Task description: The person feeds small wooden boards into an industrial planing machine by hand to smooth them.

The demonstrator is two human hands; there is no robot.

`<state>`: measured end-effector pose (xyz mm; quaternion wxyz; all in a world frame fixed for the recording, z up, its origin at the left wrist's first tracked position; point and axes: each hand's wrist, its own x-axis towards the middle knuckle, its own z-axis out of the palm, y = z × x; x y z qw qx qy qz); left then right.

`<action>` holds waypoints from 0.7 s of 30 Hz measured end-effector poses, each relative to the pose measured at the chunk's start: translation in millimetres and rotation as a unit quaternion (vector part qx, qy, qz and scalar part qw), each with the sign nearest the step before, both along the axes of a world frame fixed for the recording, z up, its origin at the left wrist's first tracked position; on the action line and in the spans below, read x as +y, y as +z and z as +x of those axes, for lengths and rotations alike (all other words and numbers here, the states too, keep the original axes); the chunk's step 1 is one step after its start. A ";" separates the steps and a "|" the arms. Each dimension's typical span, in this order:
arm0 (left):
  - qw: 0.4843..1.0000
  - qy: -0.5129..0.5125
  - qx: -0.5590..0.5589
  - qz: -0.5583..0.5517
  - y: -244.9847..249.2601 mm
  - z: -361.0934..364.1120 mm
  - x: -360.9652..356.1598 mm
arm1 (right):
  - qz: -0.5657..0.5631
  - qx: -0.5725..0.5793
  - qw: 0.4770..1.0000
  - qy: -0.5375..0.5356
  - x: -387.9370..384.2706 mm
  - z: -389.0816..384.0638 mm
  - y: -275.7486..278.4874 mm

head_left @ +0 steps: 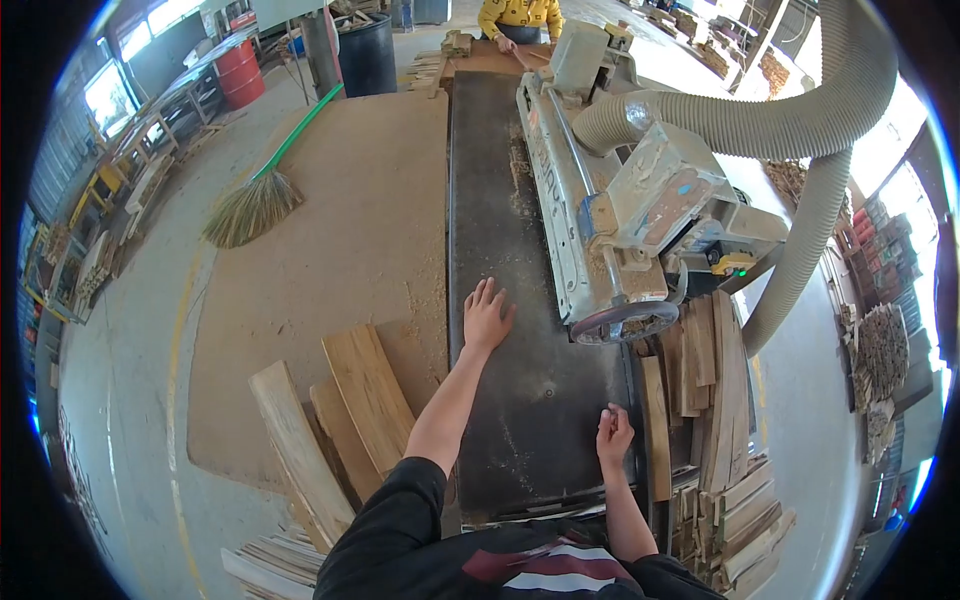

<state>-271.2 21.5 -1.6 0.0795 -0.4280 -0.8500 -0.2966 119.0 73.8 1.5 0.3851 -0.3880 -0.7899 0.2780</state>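
Observation:
My left hand (487, 318) is over the dark flat machine table (505, 400), its fingers stretched out and nothing held. Near the table's right edge, my right hand (614, 440) is raised with loosely bent fingers and nothing visible in them. Ahead of it stands a woodworking machine (640, 215) with a handwheel (625, 322) at its near end. To the right of the table, a long wooden strip (655, 428) stands beside more boards (715, 385). Several wooden boards (368, 392) lie to the left of my left forearm.
A straw broom (255, 210) with a green handle lies on the brown sheet (340, 230) at left. A thick ribbed hose (760, 125) arches over the machine. Wood strips (735, 520) are piled at lower right. A co-worker in yellow (520, 18) stands at the far end.

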 end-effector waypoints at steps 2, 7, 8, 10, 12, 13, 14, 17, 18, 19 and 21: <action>1.000 -0.003 0.003 0.004 -0.6 0.2 -0.3 | -0.005 0.000 1.000 -0.001 0.2 1.7 -2.7; 1.000 -0.002 0.011 0.008 -2.1 -1.1 0.5 | -0.007 0.001 1.000 0.000 -1.2 0.1 2.5; 1.000 -0.002 0.010 0.008 -2.4 -1.2 0.4 | -0.009 -0.002 1.000 -0.001 -1.5 0.0 3.5; 1.000 -0.003 0.010 0.009 -1.8 -0.3 0.6 | -0.011 -0.006 1.000 -0.001 -1.6 0.9 3.4; 1.000 -0.001 0.008 0.001 -0.6 -0.4 0.6 | -0.009 -0.007 1.000 -0.002 -1.3 0.7 2.5; 1.000 0.000 0.008 0.002 0.2 -0.3 0.6 | -0.009 -0.007 1.000 -0.001 -0.5 0.2 1.9; 1.000 -0.002 0.007 0.013 0.9 0.4 0.5 | 0.001 -0.011 1.000 -0.003 0.2 0.1 1.4; 1.000 -0.002 0.008 0.026 -1.0 0.8 -0.1 | 0.004 -0.015 1.000 -0.005 -0.4 0.1 0.3; 1.000 -0.002 0.010 0.028 -0.1 0.7 0.2 | -0.004 -0.014 1.000 -0.007 -0.5 -0.1 0.9; 0.999 0.000 0.011 0.031 1.0 0.5 0.5 | -0.001 -0.013 1.000 -0.005 -0.4 0.0 1.8; 1.000 -0.003 0.007 0.028 1.6 1.1 -0.4 | -0.030 -0.023 0.999 -0.004 -1.1 1.8 1.8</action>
